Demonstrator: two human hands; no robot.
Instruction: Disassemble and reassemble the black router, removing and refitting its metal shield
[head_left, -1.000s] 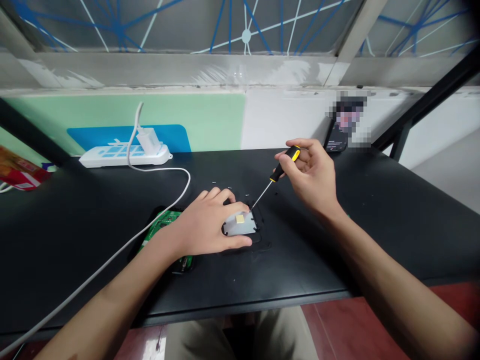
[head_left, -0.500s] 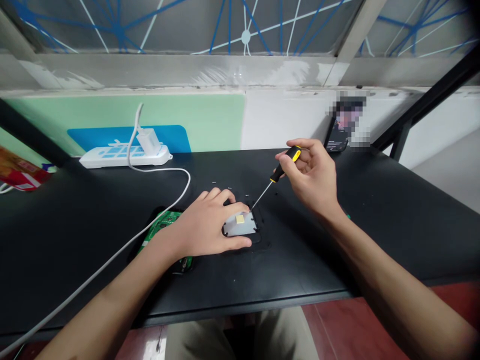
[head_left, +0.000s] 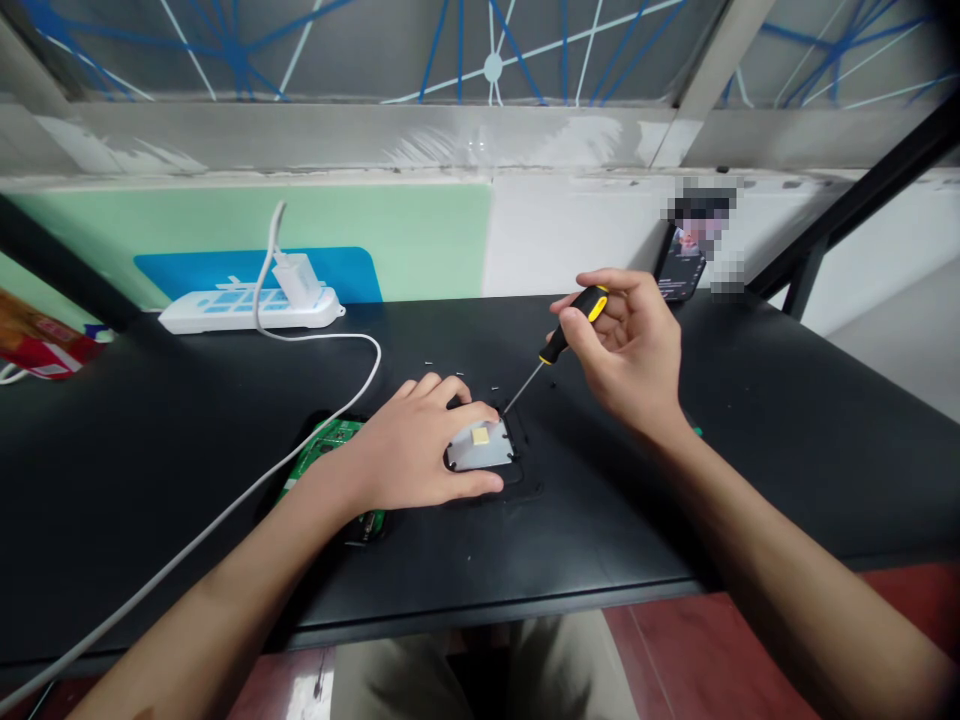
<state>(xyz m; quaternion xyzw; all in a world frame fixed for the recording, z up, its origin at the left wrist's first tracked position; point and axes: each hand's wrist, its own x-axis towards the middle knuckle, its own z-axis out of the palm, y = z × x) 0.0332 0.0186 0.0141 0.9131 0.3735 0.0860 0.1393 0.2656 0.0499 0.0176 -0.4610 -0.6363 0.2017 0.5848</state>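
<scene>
Two hands [head_left: 409, 450] [head_left: 630, 345] low — left splayed over plate [head_left: 469, 455], right pinching screwdriver [head_left: 574, 325] aslant.

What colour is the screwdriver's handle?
The screwdriver's handle is black with yellow accents, seen best in the head view.

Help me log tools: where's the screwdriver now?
In the head view, the screwdriver is in the right hand, its tip near the far right corner of the pale plate, by the left hand.
</scene>
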